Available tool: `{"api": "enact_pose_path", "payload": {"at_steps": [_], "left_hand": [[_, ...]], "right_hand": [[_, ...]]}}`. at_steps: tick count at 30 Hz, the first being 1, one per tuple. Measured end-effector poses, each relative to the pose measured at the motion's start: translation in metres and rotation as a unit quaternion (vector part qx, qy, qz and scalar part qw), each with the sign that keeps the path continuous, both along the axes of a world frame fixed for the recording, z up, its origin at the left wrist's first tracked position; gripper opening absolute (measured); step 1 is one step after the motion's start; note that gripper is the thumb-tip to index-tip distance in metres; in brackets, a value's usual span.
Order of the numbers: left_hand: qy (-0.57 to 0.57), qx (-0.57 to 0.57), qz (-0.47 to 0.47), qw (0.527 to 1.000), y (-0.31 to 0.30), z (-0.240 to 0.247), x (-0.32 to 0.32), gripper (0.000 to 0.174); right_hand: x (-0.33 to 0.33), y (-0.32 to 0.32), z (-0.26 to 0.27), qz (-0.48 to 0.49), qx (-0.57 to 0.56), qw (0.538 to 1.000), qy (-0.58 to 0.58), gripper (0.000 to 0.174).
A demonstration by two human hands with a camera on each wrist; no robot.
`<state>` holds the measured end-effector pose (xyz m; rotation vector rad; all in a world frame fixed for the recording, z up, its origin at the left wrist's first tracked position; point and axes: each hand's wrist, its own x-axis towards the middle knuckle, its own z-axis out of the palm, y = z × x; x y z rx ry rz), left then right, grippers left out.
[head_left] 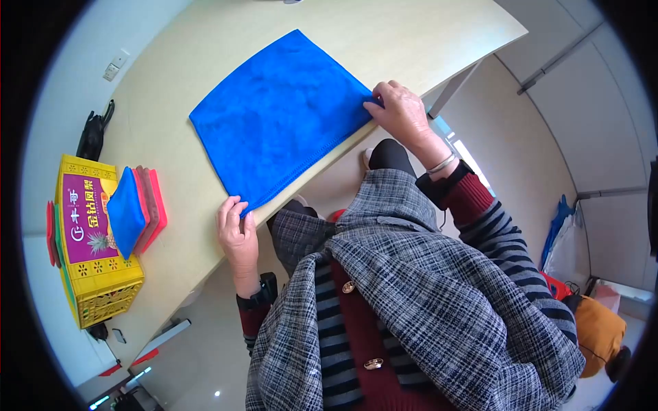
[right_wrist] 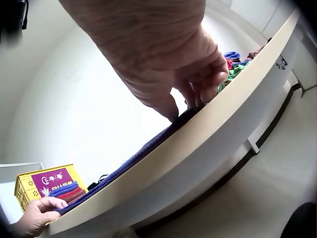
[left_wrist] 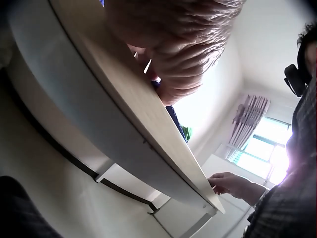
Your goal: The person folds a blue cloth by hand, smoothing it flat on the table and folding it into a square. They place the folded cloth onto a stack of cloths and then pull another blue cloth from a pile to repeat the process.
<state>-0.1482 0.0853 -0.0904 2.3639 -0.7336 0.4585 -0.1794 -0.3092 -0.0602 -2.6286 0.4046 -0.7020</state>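
A blue cloth (head_left: 281, 113) lies spread flat along the table's front edge in the head view. The left hand (head_left: 238, 236) pinches its near left corner between thumb and fingers. At the near right corner, the right hand (head_left: 404, 116) has thumb and curled fingers on the cloth. The right wrist view shows that right hand (right_wrist: 173, 69) gripping the cloth's edge (right_wrist: 143, 153), with the left hand (right_wrist: 37, 215) at the far end. In the left wrist view the left hand (left_wrist: 173, 44) hides most of the cloth.
A yellow box (head_left: 110, 294) stands on the left of the table (head_left: 164, 274), with folded blue, brown and red cloths (head_left: 127, 212) against it. A black object (head_left: 92, 137) is behind it. In the right wrist view, crumpled coloured cloths (right_wrist: 237, 69) lie beyond the right hand.
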Motion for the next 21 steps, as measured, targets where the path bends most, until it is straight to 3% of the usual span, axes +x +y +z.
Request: {"api": "enact_pose_path", "payload": {"at_steps": [4,7,11,15,21], "left_hand": [[-0.001,-0.002,0.004,1.0,-0.002,0.002,0.0,0.022],[0.001,0.001,0.008,1.0,-0.001,0.003,-0.001,0.022],[-0.001,0.014,0.001,1.0,-0.002,0.006,-0.002,0.022],[-0.005,0.028,-0.004,1.0,-0.002,0.008,0.0,0.022],[-0.008,0.054,-0.007,0.998,-0.007,0.015,0.001,0.023]], "right_hand": [[0.007,0.001,0.003,-0.006,-0.007,0.999,0.04,0.023],[0.013,-0.003,-0.002,0.014,0.064,0.995,0.071,0.021],[0.012,-0.003,0.001,0.011,0.078,0.995,0.066,0.015],[0.008,-0.001,0.017,0.008,0.096,0.995,-0.017,0.009],[0.012,-0.011,-0.007,0.002,0.055,0.997,-0.059,0.006]]}}
